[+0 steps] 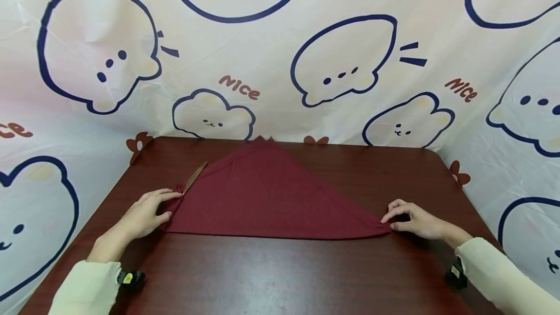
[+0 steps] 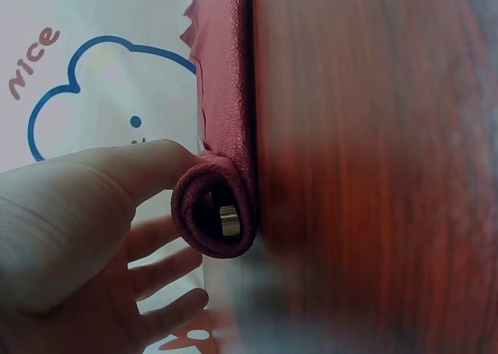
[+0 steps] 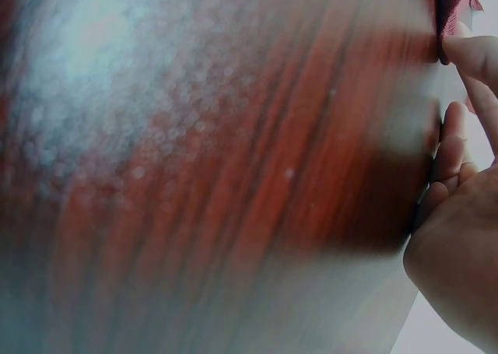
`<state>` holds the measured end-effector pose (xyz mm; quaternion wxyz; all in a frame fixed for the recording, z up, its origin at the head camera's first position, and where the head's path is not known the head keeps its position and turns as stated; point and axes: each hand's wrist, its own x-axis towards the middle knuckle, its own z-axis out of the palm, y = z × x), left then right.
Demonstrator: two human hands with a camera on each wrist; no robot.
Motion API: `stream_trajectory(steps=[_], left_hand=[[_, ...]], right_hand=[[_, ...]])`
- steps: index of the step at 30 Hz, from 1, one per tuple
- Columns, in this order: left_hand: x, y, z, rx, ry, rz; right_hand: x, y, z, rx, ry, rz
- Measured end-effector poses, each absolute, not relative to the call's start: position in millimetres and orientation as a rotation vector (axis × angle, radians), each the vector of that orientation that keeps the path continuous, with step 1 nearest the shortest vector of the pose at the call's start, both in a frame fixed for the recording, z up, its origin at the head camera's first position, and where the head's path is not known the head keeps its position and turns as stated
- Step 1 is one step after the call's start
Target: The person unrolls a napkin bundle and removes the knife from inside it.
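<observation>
A dark red cloth point(image 1: 271, 193), folded into a rough triangle, lies on the table with its straight edge towards me. Its left end is rolled into a tube point(image 2: 180, 202); inside the tube's near opening a small gold-coloured piece point(image 2: 229, 220) shows. A flat brown-gold strip point(image 1: 194, 178) lies at the cloth's upper left, its lower end by my fingertips. My left hand point(image 1: 146, 212) holds the rolled end, thumb on the near side; part of its grip is hidden behind the roll. My right hand point(image 1: 413, 218) pinches the right corner between thumb and index finger.
The dark brown wooden table point(image 1: 271, 276) reflects light near its front. A pale sheet with cartoon bears point(image 1: 214, 115) hangs along the back and both sides. The cloth's peak reaches the table's far edge. Each wrist bears a black camera point(image 1: 131, 278).
</observation>
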<state>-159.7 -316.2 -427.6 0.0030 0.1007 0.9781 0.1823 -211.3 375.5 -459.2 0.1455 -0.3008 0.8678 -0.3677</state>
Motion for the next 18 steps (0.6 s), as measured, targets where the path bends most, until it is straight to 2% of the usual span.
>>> stream_trajectory(steps=[18], left_hand=[[-163.9, -310.5, -430.9, 0.357, 3.075, 0.475]], right_hand=[[-207.9, 372.1, -454.6, -0.855, 2.488, -1.082]])
